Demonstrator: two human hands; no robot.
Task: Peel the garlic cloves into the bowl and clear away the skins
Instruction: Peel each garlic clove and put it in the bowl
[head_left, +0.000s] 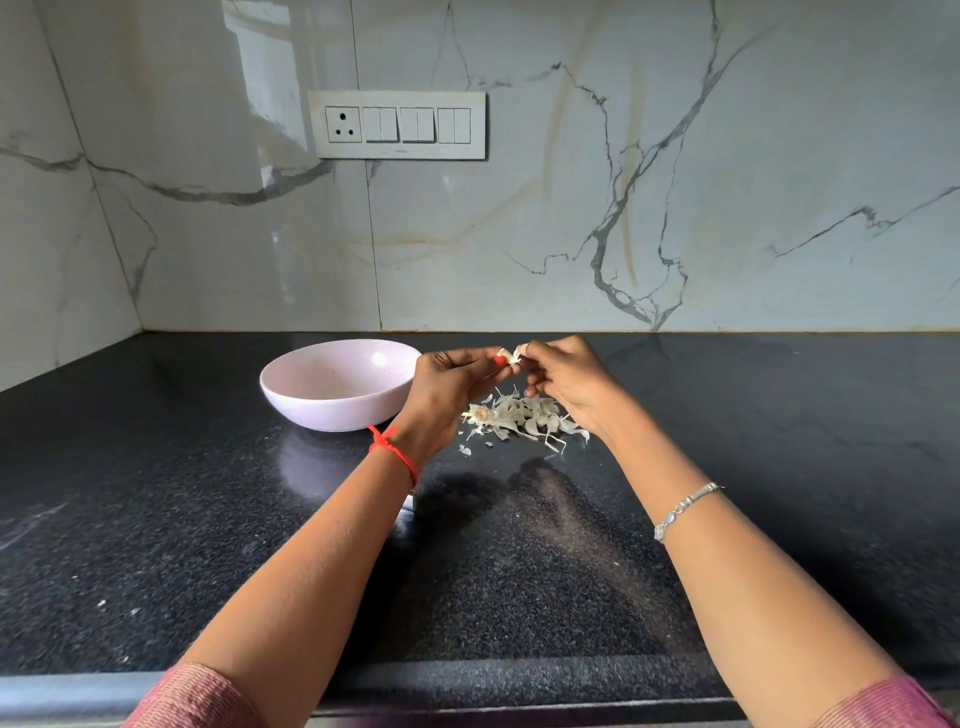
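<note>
Head view: the pink bowl (291, 364) stands just left of the left hand (447, 387), near enough, I judge, for dropping a peeled clove in. The fingers of both hands pinch one garlic clove (508, 356) between them, and the right hand (569, 387) seems to pull at its skin. Loose skins (519, 418) lie on the worktop (208, 519) directly under the fingers, where they fall.

Black countertop (156, 519); switch panel (397, 124) (on marble wall (727, 156)).
</note>
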